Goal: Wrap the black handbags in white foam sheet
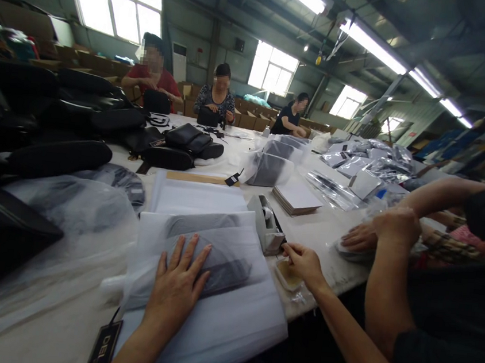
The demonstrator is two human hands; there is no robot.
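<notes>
My left hand (182, 282) lies flat with fingers spread on a dark bag (224, 269) wrapped in thin white translucent sheeting (231, 330). Right of the bundle stands a grey tape dispenser (266, 224). At its front end my right hand (305, 263) is closed in a pinch; what sits between the fingertips is too small to make out. Just under that hand is a small clear tray (288, 276) with something yellowish in it. A black hang tag (104, 346) with gold lettering hangs by my left forearm.
Black bags (181, 143) are piled at left and centre, beside crumpled clear plastic (78, 216). A stack of white cards (296, 199) and bagged items (270, 167) lie beyond the dispenser. A co-worker's arm (393, 266) works close on the right. Several people sit across the table.
</notes>
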